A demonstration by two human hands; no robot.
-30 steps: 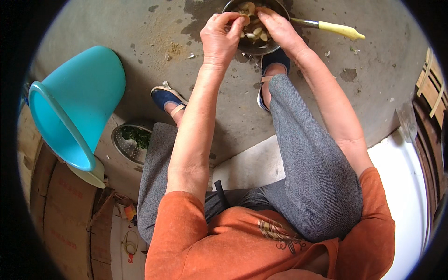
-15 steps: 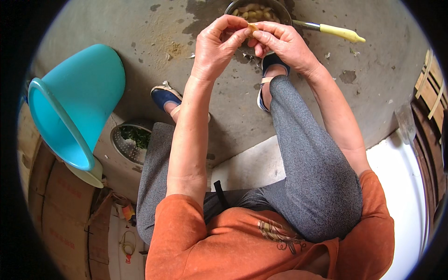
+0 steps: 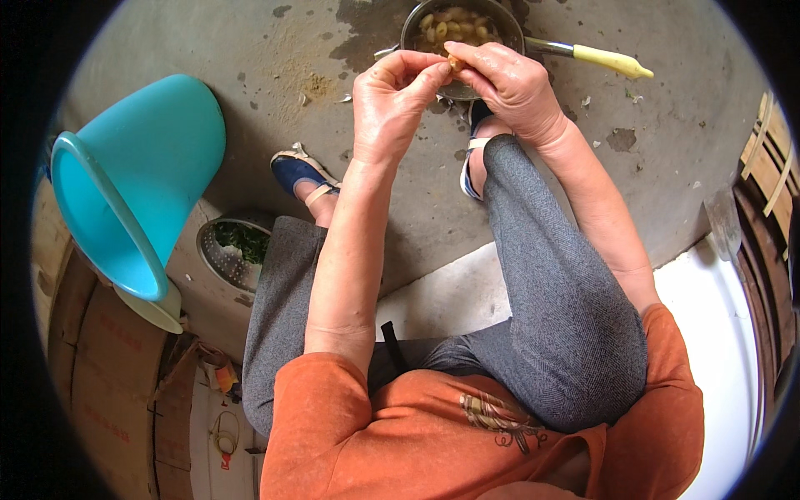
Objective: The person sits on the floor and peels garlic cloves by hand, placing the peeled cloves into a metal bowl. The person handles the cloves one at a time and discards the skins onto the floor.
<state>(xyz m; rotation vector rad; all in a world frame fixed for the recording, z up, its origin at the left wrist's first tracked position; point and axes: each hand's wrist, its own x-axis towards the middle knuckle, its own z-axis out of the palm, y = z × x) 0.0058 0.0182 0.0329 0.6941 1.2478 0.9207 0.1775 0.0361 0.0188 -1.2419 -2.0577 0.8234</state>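
Both my hands meet over the near side of a round metal pan (image 3: 521,37) on the floor. A small yellowish-brown garlic clove (image 3: 454,63) is pinched between the fingertips of my left hand (image 3: 385,108) and my right hand (image 3: 518,90). Most of it is covered by the fingers. Inside the pan, several pale cloves (image 3: 443,30) lie in cloudy liquid. The pan's pale yellow handle (image 3: 612,61) points right.
A large turquoise bucket (image 3: 167,142) lies tipped on the left. Beside my left leg sits a metal colander (image 3: 223,265) with dark leafy greens. Wet patches and skin scraps dot the concrete floor (image 3: 417,217). Cardboard (image 3: 108,375) lines the lower left.
My hands have come slightly nearer to me, showing more of the pan's contents. My right fingers have shifted over the clove, and my left foot appears a little farther right.
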